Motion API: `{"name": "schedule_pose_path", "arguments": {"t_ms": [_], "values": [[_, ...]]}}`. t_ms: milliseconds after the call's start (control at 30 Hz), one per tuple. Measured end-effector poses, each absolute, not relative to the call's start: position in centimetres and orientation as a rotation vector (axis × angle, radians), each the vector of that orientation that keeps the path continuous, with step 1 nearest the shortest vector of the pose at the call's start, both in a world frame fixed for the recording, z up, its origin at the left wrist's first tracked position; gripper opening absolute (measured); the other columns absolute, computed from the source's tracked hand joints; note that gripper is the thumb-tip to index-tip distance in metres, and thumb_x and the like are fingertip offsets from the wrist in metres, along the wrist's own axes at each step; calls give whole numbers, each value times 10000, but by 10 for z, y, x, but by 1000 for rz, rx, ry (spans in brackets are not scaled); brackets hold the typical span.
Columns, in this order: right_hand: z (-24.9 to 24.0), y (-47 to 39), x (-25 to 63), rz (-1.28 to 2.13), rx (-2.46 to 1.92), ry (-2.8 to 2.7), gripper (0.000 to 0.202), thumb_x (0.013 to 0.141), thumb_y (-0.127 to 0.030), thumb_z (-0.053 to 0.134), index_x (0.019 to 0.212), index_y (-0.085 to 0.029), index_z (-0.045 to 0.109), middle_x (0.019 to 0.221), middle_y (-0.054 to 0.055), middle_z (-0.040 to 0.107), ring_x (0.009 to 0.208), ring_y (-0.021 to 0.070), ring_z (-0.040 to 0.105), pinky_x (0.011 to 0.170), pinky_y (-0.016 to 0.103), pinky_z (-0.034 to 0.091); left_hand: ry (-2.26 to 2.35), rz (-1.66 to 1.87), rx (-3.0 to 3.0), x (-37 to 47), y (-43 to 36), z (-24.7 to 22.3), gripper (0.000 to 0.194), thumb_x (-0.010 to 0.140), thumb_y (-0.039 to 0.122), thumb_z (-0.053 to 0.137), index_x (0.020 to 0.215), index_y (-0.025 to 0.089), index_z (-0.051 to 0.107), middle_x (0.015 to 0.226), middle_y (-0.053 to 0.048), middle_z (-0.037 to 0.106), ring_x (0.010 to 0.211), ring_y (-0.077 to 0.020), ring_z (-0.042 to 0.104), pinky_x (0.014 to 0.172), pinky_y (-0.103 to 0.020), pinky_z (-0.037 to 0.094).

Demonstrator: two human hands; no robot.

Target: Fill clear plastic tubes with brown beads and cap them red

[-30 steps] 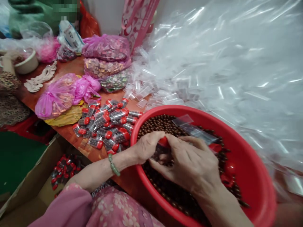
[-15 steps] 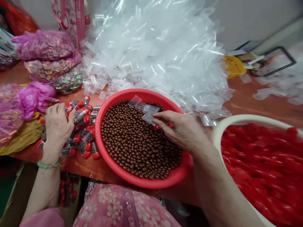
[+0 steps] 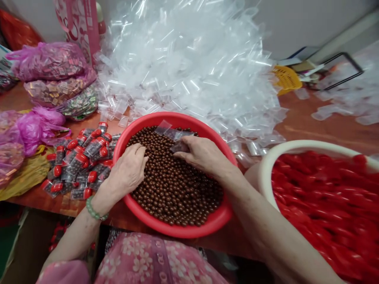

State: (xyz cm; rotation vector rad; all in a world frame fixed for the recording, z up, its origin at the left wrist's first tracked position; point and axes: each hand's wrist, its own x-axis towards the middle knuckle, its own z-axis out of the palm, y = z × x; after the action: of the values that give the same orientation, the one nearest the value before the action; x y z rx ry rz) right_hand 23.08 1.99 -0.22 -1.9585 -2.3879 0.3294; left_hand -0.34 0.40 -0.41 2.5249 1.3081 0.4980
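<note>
A red plastic basin [image 3: 177,232] full of shiny brown balls [image 3: 168,185] stands before me. My right hand [image 3: 199,156] is inside it, closed round a small clear plastic tube [image 3: 180,147] whose mouth is at the balls. Over the basin's left side is my left hand [image 3: 129,167], fingers curled together; what they hold, if anything, is hidden. More clear tubes [image 3: 164,127] lie on the balls at the back. Left of the basin is a heap of filled tubes with red caps [image 3: 78,161].
A large pile of empty clear tubes [image 3: 189,67] rises behind the basin. To the right stands a white tub [image 3: 268,177] of red plastic pieces [image 3: 319,197]. Tied pink bags [image 3: 56,63] lie at the left, and a yellow basket [image 3: 286,79] sits far right.
My left hand has moved right, from the heap of capped tubes to over the basin. My right hand has shifted slightly left, and its tube now looks darker inside. The view has shifted a little.
</note>
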Motion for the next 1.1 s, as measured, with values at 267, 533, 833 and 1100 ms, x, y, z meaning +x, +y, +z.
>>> {"name": "schedule_pose_path", "arguments": {"t_ms": [267, 533, 833, 1100], "values": [[4, 1, 202, 260, -1658, -2883, 271, 787, -6, 467, 738, -158, 685, 793, 133, 695, 719, 235, 670, 557, 313, 431, 1316, 330, 2463, 6, 11, -14, 233, 918, 116, 332, 1013, 92, 543, 1099, -170, 592, 1157, -260, 535, 1090, -455, 412], [-12, 12, 181, 586, -1470, -2848, 262, 697, 12, 511, 796, -156, 688, 835, 69, 733, 807, 196, 686, 717, 274, 498, 1180, 300, 2366, 6, 15, -18, 300, 903, 124, 323, 1075, 89, 567, 1217, -177, 592, 1246, -252, 518, 1104, -432, 411], [-2, 8, 195, 1272, -1187, -1843, 189, 789, -320, 664, 906, -172, 682, 907, 31, 724, 863, 186, 658, 837, 340, 504, 971, 549, 1833, -6, 20, 0, 605, 850, 485, 595, 1336, 139, 496, 1392, -135, 545, 1278, -254, 516, 1105, -399, 379], [5, 8, 194, 1286, -1083, -1750, 176, 763, -268, 692, 898, -155, 690, 905, 47, 729, 826, 177, 668, 773, 315, 515, 821, 652, 1725, -1, 11, -4, 524, 838, 364, 647, 1314, 170, 547, 1290, -93, 633, 1216, -232, 573, 1074, -354, 407]]}}
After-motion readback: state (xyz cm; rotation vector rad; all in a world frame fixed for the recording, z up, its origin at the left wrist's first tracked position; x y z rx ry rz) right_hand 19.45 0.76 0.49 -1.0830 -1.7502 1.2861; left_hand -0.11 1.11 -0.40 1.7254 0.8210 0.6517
